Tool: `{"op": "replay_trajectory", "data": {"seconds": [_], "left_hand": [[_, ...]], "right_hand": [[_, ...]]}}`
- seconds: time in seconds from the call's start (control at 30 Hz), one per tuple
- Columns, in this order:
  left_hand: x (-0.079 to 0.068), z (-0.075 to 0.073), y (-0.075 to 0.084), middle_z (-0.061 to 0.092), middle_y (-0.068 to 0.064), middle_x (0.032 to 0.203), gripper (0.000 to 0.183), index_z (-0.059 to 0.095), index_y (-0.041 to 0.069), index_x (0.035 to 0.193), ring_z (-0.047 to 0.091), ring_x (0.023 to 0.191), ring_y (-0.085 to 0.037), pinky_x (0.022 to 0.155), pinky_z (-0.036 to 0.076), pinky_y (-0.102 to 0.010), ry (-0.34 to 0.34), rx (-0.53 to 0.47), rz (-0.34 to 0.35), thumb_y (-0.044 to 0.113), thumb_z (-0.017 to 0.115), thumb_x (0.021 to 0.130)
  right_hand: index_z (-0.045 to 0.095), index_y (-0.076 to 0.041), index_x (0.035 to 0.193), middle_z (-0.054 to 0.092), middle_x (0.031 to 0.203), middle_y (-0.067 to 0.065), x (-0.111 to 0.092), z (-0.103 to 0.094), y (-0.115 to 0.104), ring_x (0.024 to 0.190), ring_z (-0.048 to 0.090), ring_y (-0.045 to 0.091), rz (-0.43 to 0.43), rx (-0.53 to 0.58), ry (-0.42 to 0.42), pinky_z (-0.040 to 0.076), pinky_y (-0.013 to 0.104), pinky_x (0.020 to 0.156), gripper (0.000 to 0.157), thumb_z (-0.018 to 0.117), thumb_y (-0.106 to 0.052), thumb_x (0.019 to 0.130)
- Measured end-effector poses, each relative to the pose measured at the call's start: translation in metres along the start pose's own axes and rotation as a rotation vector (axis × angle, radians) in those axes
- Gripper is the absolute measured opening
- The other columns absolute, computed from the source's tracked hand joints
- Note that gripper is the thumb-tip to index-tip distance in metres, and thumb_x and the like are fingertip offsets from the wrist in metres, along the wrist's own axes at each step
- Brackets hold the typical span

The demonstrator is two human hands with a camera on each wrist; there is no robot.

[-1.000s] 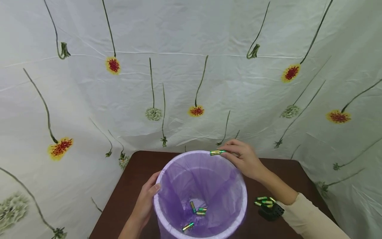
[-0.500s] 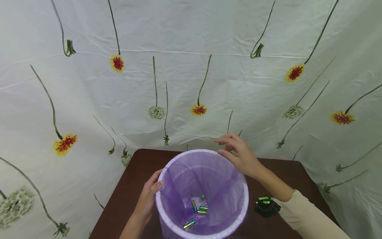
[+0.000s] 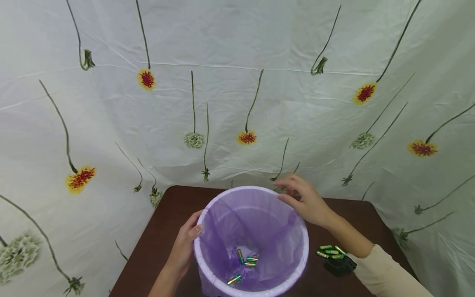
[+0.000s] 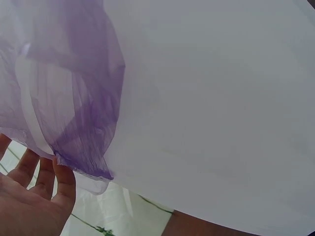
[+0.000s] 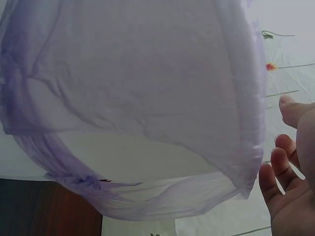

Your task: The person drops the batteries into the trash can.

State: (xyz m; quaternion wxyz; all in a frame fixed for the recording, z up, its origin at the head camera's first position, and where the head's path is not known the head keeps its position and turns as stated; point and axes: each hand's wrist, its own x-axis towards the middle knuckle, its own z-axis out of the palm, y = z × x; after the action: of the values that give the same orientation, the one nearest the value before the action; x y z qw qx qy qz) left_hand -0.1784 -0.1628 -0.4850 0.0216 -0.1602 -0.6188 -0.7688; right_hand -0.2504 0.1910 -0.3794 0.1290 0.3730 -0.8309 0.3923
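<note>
1. Now our right grip (image 3: 306,202) is hanging by the bin (image 3: 306,247), released, without the battery it was pinching a second ago.
2. Our left grip (image 3: 183,241) is grasping the bin.
3. We are seeing four batteries (image 3: 250,265) inside, as before, leaving the drop unconfirmed; loose batteries (image 3: 331,251) are lying on the bench (image 3: 165,218).

A hand could drop straight down through the round mouth of the purple bin (image 3: 305,247), with green batteries (image 3: 241,256) lying low inside toward 6 and 7 o'clock. The left hand (image 3: 182,240) blocks the rim at 9 o'clock, the right hand (image 3: 306,201) is near it around 2, and the right arm (image 3: 350,235) crosses above the table (image 3: 159,231) at 3. At 12 the flowery sheet (image 3: 222,103) hangs like a wall.
</note>
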Motion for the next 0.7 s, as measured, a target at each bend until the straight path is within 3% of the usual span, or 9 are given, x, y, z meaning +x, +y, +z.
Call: {"op": "replay_trajectory", "data": {"seconds": [0.47,0.7], "left_hand": [[0.001,0.002,0.002,0.061,-0.025,0.126,0.044,0.05,-0.003,0.143,0.068,0.099,-0.026,0.079,0.059,-0.039,0.004,-0.001,-0.012,0.011,0.044,0.102],[0.0,0.001,0.002,0.061,-0.024,0.125,0.044,0.051,-0.003,0.143,0.068,0.097,-0.025,0.078,0.059,-0.039,0.004,-0.006,-0.006,0.011,0.044,0.102]], "right_hand": [[0.068,-0.01,0.132,0.06,0.103,-0.003,-0.022,-0.013,0.011,0.079,0.058,0.013,0.102,-0.045,0.033,0.049,0.03,0.063,0.032,0.067,-0.007,0.1],[0.068,-0.01,0.132,0.063,0.11,-0.002,-0.038,-0.018,0.024,0.09,0.057,0.015,0.161,-0.072,0.078,0.053,0.033,0.074,0.032,0.067,-0.007,0.1]]}}
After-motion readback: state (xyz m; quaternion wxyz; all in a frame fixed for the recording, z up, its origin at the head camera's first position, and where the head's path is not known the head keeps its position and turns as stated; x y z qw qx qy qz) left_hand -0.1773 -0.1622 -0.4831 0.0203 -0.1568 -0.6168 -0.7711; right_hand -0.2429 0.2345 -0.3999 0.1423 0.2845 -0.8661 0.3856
